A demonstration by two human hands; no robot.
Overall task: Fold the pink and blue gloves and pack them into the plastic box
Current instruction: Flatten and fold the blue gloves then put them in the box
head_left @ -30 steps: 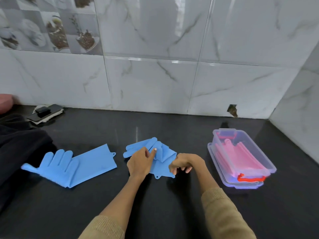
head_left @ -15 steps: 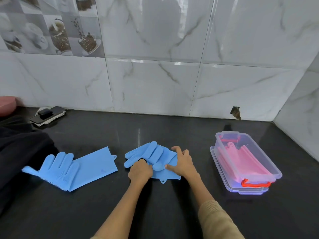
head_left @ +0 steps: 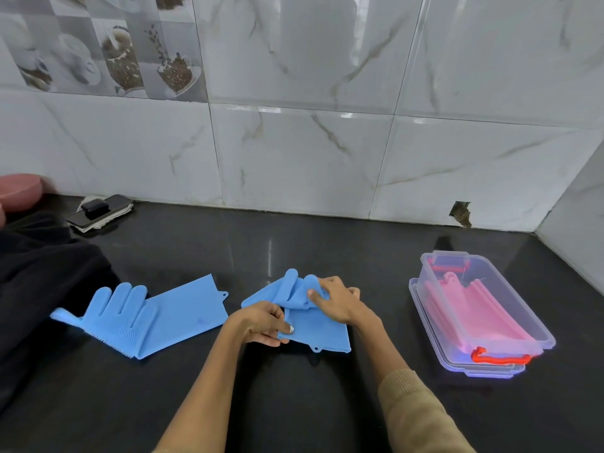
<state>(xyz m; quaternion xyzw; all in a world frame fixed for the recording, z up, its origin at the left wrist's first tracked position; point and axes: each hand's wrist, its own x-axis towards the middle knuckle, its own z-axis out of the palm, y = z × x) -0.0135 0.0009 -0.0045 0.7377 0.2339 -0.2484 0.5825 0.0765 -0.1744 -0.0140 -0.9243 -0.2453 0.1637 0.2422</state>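
Note:
A blue glove (head_left: 315, 331) lies partly folded on the black counter in front of me. My left hand (head_left: 258, 323) pinches its left edge near the cuff. My right hand (head_left: 338, 300) grips the glove's finger end, which is bunched and raised above the cuff. A second blue glove (head_left: 147, 317) lies flat and unfolded to the left, fingers pointing left. The clear plastic box (head_left: 510, 348) with red handles stands to the right, and pink gloves (head_left: 477, 313) lie folded inside it.
A black cloth (head_left: 42, 289) covers the counter's left side. A phone with a small black object on it (head_left: 98, 210) rests by the back wall, near a pink item (head_left: 19, 191). Tiled walls close the back and the right corner.
My right hand moved from pressing the glove flat to gripping and lifting its finger end. My left hand shifted to pinch the left edge. The other glove and the box stayed put.

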